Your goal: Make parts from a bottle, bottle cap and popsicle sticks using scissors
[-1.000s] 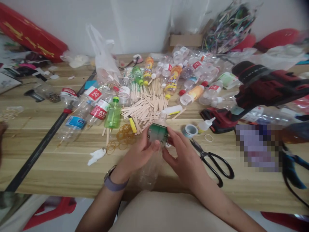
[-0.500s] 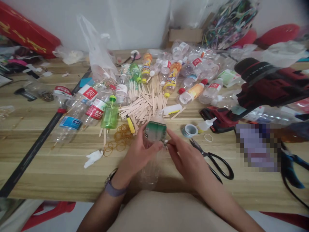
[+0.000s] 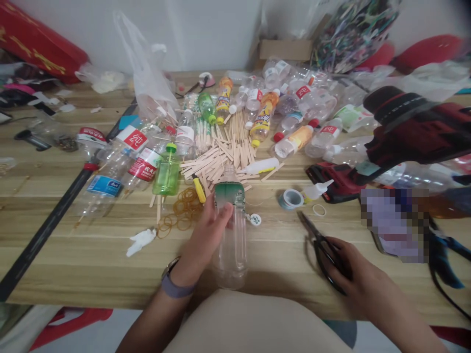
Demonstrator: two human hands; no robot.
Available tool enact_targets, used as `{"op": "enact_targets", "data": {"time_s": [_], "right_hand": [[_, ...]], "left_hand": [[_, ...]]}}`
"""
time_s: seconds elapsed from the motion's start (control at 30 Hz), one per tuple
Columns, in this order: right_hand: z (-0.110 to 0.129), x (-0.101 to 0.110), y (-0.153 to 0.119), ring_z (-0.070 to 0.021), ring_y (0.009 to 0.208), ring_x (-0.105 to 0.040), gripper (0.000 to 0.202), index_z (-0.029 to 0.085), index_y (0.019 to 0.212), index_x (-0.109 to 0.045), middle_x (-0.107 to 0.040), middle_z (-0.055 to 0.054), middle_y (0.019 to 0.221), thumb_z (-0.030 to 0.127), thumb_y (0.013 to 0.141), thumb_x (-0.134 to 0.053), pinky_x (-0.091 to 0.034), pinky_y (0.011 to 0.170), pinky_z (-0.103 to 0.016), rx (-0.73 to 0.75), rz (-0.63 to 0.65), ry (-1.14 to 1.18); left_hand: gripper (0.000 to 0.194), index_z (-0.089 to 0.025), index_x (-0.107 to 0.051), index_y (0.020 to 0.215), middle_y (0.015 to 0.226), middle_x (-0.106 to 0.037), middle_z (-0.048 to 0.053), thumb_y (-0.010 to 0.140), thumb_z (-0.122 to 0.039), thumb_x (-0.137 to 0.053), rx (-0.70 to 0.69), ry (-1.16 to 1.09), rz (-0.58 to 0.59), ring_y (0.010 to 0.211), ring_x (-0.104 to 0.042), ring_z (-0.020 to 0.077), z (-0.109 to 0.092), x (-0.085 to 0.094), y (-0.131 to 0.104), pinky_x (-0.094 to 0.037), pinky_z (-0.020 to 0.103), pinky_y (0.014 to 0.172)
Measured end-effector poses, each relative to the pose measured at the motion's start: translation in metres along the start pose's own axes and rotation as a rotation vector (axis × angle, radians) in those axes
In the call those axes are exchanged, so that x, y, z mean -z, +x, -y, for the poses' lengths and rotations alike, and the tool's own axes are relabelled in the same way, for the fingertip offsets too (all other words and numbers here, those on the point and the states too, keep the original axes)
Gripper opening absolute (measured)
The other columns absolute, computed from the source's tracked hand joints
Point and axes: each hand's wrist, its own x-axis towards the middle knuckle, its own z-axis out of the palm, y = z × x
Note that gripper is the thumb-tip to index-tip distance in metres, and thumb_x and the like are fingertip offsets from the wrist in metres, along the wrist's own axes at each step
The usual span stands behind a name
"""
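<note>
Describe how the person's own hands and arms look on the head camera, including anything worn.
The left hand and right hand wear no gloves, and no sleeve shows on the left forearm or right forearm. A watch with a broad, muted purple band circles the left wrist; its face cannot be made out. Nothing worn shows on the right wrist.

Showing green on the bottle label [image 3: 225, 190] by the left fingers [image 3: 225, 214], black on the scissors [image 3: 323, 249] in the right fingers [image 3: 348, 251], tan streaks across the desk [image 3: 274, 267] beneath.
</note>
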Motion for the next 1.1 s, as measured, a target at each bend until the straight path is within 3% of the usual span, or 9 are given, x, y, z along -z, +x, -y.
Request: {"op": "enact_targets", "data": {"time_s": [0.13,0.2,0.27,0.33,0.5,0.77,0.93,1.03,1.1], "right_hand": [[0.034,0.009,-0.018,-0.0189,0.071,-0.060,0.080,0.024,0.149,-0.037,-0.059,-0.004,0.084,0.062,0.084,-0.066,-0.052,0.064,-0.028,0.045,0.282,0.473],[0.053,-0.001,-0.020,-0.0139,0.060,-0.049,0.082,0.023,0.143,-0.043,-0.052,-0.002,0.079,0.075,0.083,-0.060,-0.045,0.053,-0.024,0.136,0.447,0.799],[0.070,-0.016,-0.017,-0.0104,0.054,-0.040,0.091,0.020,0.128,-0.052,-0.046,0.000,0.075,0.091,0.071,-0.057,-0.040,0.048,-0.023,0.191,0.636,1.012],[0.084,-0.028,-0.012,-0.0079,0.051,-0.032,0.091,0.018,0.115,-0.055,-0.040,0.003,0.070,0.096,0.069,-0.049,-0.034,0.045,-0.020,0.189,0.722,1.088],[0.099,-0.036,-0.004,-0.0053,0.043,-0.025,0.077,0.016,0.106,-0.053,-0.035,0.007,0.059,0.088,0.083,-0.041,-0.025,0.040,-0.017,0.251,0.794,1.063],[0.113,-0.031,-0.008,-0.0052,0.040,-0.025,0.077,0.016,0.098,-0.050,-0.037,0.008,0.052,0.090,0.083,-0.037,-0.023,0.038,-0.017,0.236,0.638,0.996],[0.123,-0.030,-0.013,-0.0053,0.037,-0.024,0.072,0.017,0.087,-0.050,-0.034,0.007,0.045,0.088,0.085,-0.041,-0.020,0.038,-0.018,0.243,0.519,0.928],[0.121,-0.024,-0.017,-0.0060,0.034,-0.021,0.066,0.018,0.086,-0.052,-0.033,0.008,0.043,0.083,0.089,-0.041,-0.018,0.035,-0.019,0.260,0.347,0.979],[0.115,-0.015,-0.017,-0.0077,0.033,-0.025,0.059,0.019,0.090,-0.055,-0.035,0.007,0.043,0.076,0.094,-0.041,-0.021,0.035,-0.020,0.303,0.151,0.963]], "left_hand": [[0.052,-0.021,-0.047,0.136,0.122,-0.064,0.011,0.094,-0.052,-0.052,-0.037,0.032,-0.023,0.103,-0.065,0.0256,0.000,-0.003,-0.004,-0.055,0.038,0.085],[0.052,-0.023,-0.044,0.139,0.133,-0.061,0.011,0.096,-0.052,-0.051,-0.076,0.059,-0.024,0.116,-0.061,0.0270,0.001,-0.006,-0.006,-0.053,0.040,0.094],[0.054,-0.026,-0.041,0.143,0.137,-0.059,0.010,0.097,-0.052,-0.049,-0.124,0.087,-0.011,0.129,-0.054,0.0280,0.001,-0.008,-0.009,-0.046,0.043,0.106],[0.057,-0.027,-0.037,0.147,0.140,-0.057,0.009,0.098,-0.054,-0.047,-0.167,0.104,-0.004,0.138,-0.046,0.0280,0.002,-0.010,-0.011,-0.036,0.046,0.116],[0.062,-0.026,-0.033,0.150,0.156,-0.042,0.011,0.098,-0.056,-0.045,-0.259,0.163,-0.054,0.149,-0.031,0.0269,0.002,-0.015,-0.016,-0.019,0.046,0.124],[0.063,-0.026,-0.029,0.153,0.155,-0.044,0.011,0.099,-0.056,-0.040,-0.239,0.218,0.060,0.152,-0.026,0.0256,0.004,-0.021,-0.023,-0.020,0.043,0.124],[0.063,-0.025,-0.029,0.153,0.154,-0.045,0.011,0.099,-0.055,-0.041,-0.294,0.206,0.105,0.147,-0.036,0.0265,0.004,-0.027,-0.027,-0.026,0.042,0.122],[0.063,-0.024,-0.032,0.151,0.156,-0.043,0.012,0.098,-0.053,-0.048,-0.272,0.210,0.199,0.145,-0.038,0.0283,0.009,-0.027,-0.028,-0.029,0.044,0.121],[0.063,-0.023,-0.034,0.149,0.153,-0.047,0.013,0.096,-0.053,-0.051,-0.209,0.208,0.141,0.143,-0.041,0.0298,0.011,-0.023,-0.027,-0.032,0.046,0.118]]}}
